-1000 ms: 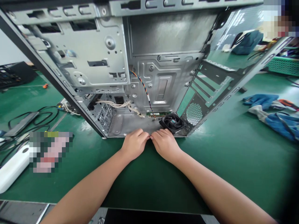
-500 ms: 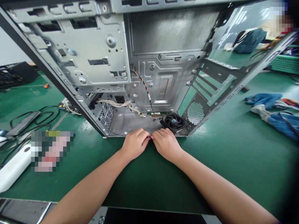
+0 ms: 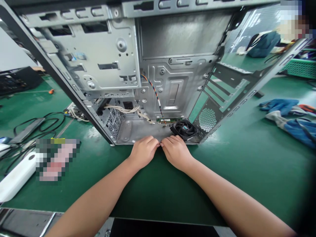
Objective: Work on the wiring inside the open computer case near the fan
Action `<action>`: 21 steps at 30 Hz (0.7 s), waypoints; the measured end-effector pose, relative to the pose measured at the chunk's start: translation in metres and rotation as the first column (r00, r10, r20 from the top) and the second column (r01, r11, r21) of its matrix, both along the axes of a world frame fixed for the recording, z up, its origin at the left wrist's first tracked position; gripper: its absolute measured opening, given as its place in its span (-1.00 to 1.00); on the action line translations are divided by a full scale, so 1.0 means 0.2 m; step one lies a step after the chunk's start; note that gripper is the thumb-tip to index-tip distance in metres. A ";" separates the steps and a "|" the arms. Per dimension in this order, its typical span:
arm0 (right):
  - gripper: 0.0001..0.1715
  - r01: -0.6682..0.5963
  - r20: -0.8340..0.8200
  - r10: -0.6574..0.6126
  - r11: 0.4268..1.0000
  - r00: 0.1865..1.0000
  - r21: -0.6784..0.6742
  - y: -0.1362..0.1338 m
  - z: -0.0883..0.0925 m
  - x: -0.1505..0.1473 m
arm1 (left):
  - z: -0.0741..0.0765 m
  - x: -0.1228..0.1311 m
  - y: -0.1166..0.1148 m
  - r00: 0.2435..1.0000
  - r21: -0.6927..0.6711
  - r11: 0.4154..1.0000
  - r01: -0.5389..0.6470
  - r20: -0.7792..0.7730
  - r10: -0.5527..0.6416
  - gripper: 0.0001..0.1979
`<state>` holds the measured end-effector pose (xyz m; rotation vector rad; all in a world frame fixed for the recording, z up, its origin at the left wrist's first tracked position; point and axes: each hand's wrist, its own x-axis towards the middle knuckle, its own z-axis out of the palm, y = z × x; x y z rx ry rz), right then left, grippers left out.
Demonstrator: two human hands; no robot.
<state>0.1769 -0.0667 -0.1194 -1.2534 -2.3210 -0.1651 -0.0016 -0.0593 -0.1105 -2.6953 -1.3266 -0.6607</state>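
Observation:
An open computer case (image 3: 172, 79) stands upright on the green tabletop, its bare metal inside facing me. My left hand (image 3: 144, 149) and my right hand (image 3: 176, 151) rest side by side at its bottom front edge, fingers curled over the rim and thumbs nearly meeting. Just beyond my right hand, a black cooling fan (image 3: 185, 128) lies on the case floor. Behind the fan is a green memory stick (image 3: 165, 120), partly covered. A striped cable (image 3: 155, 92) hangs down toward it, and white wires (image 3: 130, 109) come from the left. My fingertips are hidden from view.
To the left are a white power strip (image 3: 21, 176), a black adapter (image 3: 28, 130) with tangled cables, and a blurred-out item (image 3: 58, 159). Blue-and-grey cloth (image 3: 291, 118) lies on the right, with a green basket (image 3: 300, 68) behind. The table's near edge (image 3: 138, 220) runs below my forearms.
The view has shifted slightly, so the upper part of the case appears a little lower and further right. Both hands stay at the same edge.

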 end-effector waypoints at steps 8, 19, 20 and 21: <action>-0.70 -0.007 0.006 0.007 1.000 1.000 -0.013 0.00 0.01 0.00 | 0.01 0.00 0.00 1.000 0.021 1.000 0.010 -0.023 -0.010 -0.71; -0.71 0.014 0.005 -0.014 0.999 1.000 -0.039 0.00 0.00 0.00 | -0.03 -0.01 0.00 0.997 0.007 1.000 0.021 0.073 -0.021 -0.75; -0.71 0.017 0.008 -0.016 0.999 1.000 -0.035 0.00 0.00 0.00 | -0.03 -0.01 0.00 0.997 0.004 1.000 0.020 0.079 -0.021 -0.76; -0.70 0.017 0.012 -0.017 0.999 1.000 -0.028 0.00 0.00 0.00 | -0.03 -0.01 0.00 0.996 0.000 1.000 0.023 0.082 -0.023 -0.76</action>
